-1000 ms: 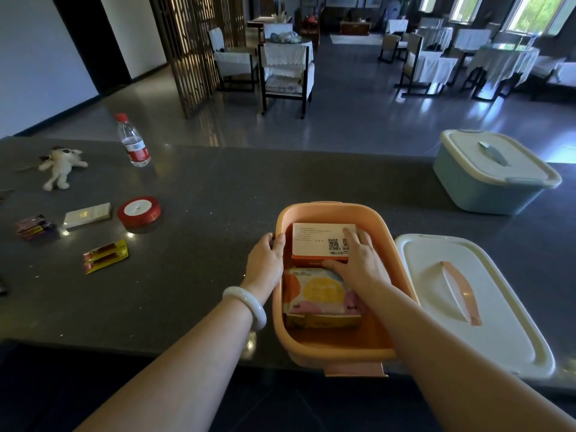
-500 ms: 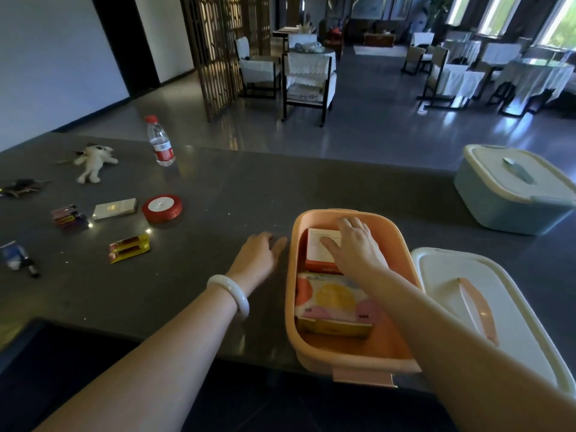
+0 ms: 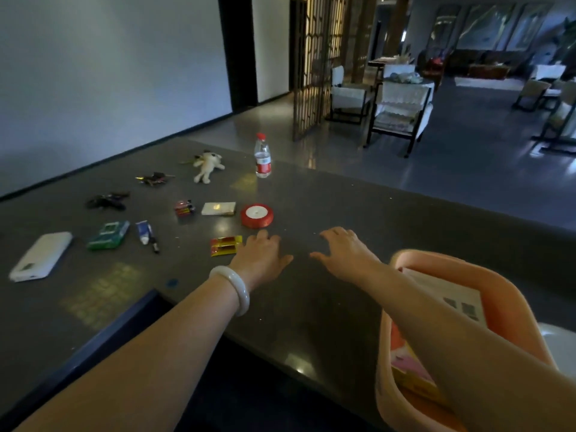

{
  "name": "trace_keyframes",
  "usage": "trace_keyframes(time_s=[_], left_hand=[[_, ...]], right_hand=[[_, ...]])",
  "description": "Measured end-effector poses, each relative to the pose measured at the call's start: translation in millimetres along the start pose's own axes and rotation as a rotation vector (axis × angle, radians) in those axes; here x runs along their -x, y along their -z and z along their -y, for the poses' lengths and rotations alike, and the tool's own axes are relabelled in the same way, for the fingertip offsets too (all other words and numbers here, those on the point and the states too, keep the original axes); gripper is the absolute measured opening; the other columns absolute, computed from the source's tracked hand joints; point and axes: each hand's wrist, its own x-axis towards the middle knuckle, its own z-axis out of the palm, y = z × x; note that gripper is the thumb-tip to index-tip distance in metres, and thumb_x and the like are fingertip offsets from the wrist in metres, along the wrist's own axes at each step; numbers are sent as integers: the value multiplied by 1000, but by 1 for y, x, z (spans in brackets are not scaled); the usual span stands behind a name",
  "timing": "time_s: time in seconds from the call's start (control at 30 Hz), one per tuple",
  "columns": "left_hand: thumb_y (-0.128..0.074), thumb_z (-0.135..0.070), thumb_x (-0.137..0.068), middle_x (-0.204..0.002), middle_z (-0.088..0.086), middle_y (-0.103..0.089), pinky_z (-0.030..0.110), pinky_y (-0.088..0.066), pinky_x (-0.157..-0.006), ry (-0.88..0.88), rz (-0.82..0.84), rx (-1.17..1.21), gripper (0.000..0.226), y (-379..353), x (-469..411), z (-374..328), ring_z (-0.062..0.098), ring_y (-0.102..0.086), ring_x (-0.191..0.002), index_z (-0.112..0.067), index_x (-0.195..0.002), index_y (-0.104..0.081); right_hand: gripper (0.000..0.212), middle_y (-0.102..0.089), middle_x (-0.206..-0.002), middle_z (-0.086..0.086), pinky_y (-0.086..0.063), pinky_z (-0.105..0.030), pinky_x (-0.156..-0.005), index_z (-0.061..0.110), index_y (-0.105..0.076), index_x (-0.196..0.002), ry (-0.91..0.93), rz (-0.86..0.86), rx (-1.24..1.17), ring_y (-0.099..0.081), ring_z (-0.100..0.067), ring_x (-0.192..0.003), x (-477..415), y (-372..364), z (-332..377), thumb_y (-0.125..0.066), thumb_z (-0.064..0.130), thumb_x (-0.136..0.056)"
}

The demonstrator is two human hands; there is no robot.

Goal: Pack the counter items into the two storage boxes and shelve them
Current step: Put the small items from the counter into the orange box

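Mid-frame over the bench (image 3: 343,207), the left hand (image 3: 263,260) and right hand (image 3: 343,257) had released fingers (image 3: 263,236) and held nothing. The yellow-red packet (image 3: 225,245) lay just beside the left hand, with the orange box (image 3: 498,285) at lower right. Pinching the flat packet by an edge would probably lift it cleanly.

Left hand (image 3: 263,257) and right hand (image 3: 344,255) are held open above the tabletop (image 3: 311,307), between ribbon roll (image 3: 256,215) and orange box (image 3: 511,294).
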Motion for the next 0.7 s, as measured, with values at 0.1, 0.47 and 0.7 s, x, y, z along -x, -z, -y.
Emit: trace_keyframes(time_s=[0.1, 0.47, 0.7], left_hand=[[-52, -51, -92, -140, 8, -42, 47, -41, -102, 26, 12, 24, 54, 4, -16, 31, 31, -44, -127, -23, -137, -45], [-48, -49, -95, -139, 10, -40, 49, -37, -101, 54, 78, 19, 54, 20, -104, 173, 33, -41, -128, -15, -138, -43], [-49, -47, -96, -144, 10, -38, 46, -39, -105, 29, 177, 49, 56, 6, -157, 241, 31, -40, -131, -14, -141, -41]], right_hand=[[61, -37, -150, -4, -36, -40, -109, 19, -38, -144, 10, 34, 22, -35, -25, -138, -28, -9, 26, -56, 47, -93], [62, -45, -142, -5, -41, -41, -106, 19, -44, -139, -35, 76, -36, -43, -23, -130, -176, -42, 115, -64, 47, -88], [73, -31, -154, -4, -37, -41, -108, 21, -30, -148, -113, 166, -49, -33, -25, -140, -239, -80, 144, -64, 45, -88]])
